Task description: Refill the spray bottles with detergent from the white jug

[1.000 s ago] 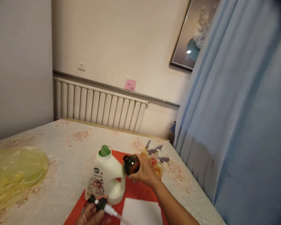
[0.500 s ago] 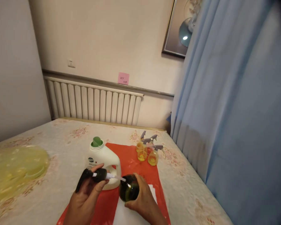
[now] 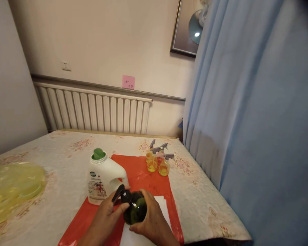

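My right hand [image 3: 151, 217] wraps around a dark green round bottle [image 3: 135, 209], which leans over with its neck toward the left. My left hand [image 3: 111, 212] grips the black collar of a pump head [image 3: 125, 196], seated at the bottle's mouth, its spout pointing left and down. The dip tube is out of sight, and whether the thread has caught I cannot tell. Just behind my left hand stands a white detergent jug [image 3: 102, 181] with a handle and a green insert [image 3: 98, 153] in its mouth.
Several small spray bottles [image 3: 152, 164] with yellow liquid stand at the back right of a red sheet [image 3: 133, 167]. White paper [image 3: 160, 203] lies beneath my hands. A yellow translucent bag or basin [image 3: 17, 188] is at left; a blue curtain [image 3: 236, 102] hangs at right.
My left hand has brought the pump head to the bottle; its white tube, visible between them before, has gone inside. The camera view has shifted slightly.
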`<state>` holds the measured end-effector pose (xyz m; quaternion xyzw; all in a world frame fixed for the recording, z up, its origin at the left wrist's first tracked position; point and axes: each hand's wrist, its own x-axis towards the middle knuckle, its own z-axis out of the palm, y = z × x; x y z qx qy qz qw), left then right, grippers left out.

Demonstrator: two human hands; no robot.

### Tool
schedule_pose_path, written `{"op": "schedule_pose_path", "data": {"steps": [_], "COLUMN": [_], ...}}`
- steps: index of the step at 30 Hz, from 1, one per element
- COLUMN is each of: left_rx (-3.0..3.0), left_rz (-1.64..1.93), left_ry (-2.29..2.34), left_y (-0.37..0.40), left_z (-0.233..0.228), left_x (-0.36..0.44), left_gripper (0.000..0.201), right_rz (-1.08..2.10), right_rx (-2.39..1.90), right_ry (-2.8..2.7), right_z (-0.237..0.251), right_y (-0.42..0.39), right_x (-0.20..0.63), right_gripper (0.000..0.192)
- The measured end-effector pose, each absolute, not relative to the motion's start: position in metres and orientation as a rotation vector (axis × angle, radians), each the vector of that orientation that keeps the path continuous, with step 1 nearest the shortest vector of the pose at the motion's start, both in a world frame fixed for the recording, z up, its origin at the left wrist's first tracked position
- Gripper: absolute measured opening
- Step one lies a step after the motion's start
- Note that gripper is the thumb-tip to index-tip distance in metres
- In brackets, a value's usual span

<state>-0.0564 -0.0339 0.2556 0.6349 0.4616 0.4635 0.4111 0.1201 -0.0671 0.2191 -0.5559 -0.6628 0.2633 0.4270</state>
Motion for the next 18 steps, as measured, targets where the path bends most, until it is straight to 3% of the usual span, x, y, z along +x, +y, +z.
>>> {"op": "schedule_pose_path", "data": {"steps": [6, 12, 18], "left_rx": [1.574, 1.430, 1.457], "left_rz": [1.069, 1.164, 1.200], "left_ry": [1.081, 1.103, 1.120], "left_y": [-0.031, -0.030, -0.030], "left_z": [0.241, 0.237, 0.244], "left_x": [-0.060, -0.060, -0.059], "left_gripper": [0.031, 0.053, 0.029], "right_rz": [0.703, 0.733, 0.786], "right_rx": [-1.411, -1.395, -1.411], "right_ry": [-1.620, -1.592, -1.561], "right_z": [0.218, 0.215, 0.211], "right_y": [-0.070, -0.072, -0.075], "right_x": [0.114, 0.110, 0.109], "right_gripper": [0.087, 0.084, 0.089]}}
